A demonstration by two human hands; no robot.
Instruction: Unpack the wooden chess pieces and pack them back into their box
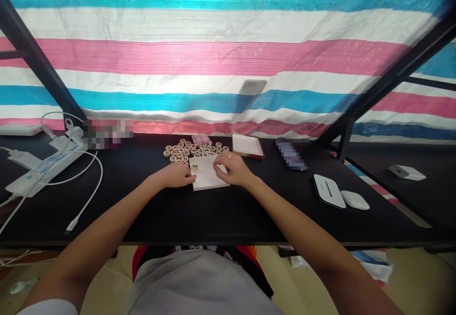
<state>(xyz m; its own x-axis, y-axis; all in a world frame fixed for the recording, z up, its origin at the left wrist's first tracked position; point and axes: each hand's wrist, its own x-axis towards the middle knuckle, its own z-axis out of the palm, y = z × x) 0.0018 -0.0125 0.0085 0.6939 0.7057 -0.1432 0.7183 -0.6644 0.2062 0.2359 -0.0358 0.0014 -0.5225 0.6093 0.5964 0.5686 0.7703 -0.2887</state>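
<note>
White and shallow, the tray [210,180] lies on the black counter [221,220] directly between the two hands I watch from afar; one round game piece [194,167] sits in its far left corner, near the left hand [174,176], whose fingers are curled, thumb at the tray's left edge; the right hand [235,168] arches over the right side, fingers bent towards the thumb; I cannot tell whether either grips anything; just beyond the tray I see loose pieces [180,155] clustered; a brown-rimmed lid [247,145] lies past the right hand.
</note>
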